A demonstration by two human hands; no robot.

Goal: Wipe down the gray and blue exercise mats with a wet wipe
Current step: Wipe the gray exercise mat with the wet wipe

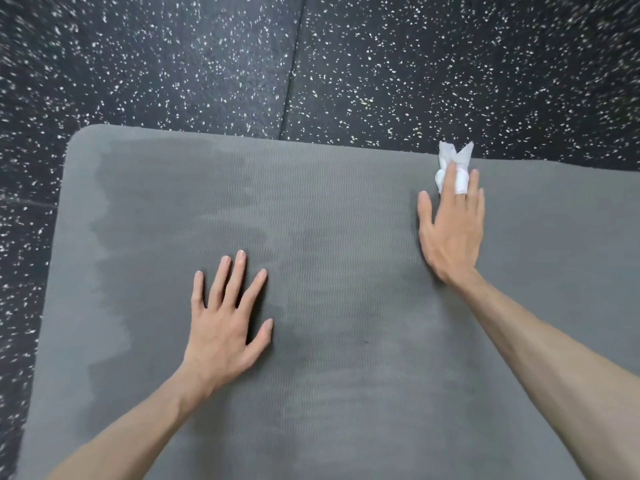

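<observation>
The gray exercise mat [329, 209] fills most of the view, lying flat on the floor, with darker damp streaks across its left and middle parts. My right hand [450, 226] lies flat with straight fingers near the mat's far edge, pressing a crumpled white wet wipe [452, 161] under its fingertips. The wipe sticks out past the fingers and over the mat's far edge. My left hand [228, 317] rests flat on the mat's middle, fingers spread, holding nothing. No blue mat is in view.
Black rubber floor [207, 64] with white speckles surrounds the mat on the far side and the left. A seam [294, 71] between floor tiles runs away from the mat's far edge.
</observation>
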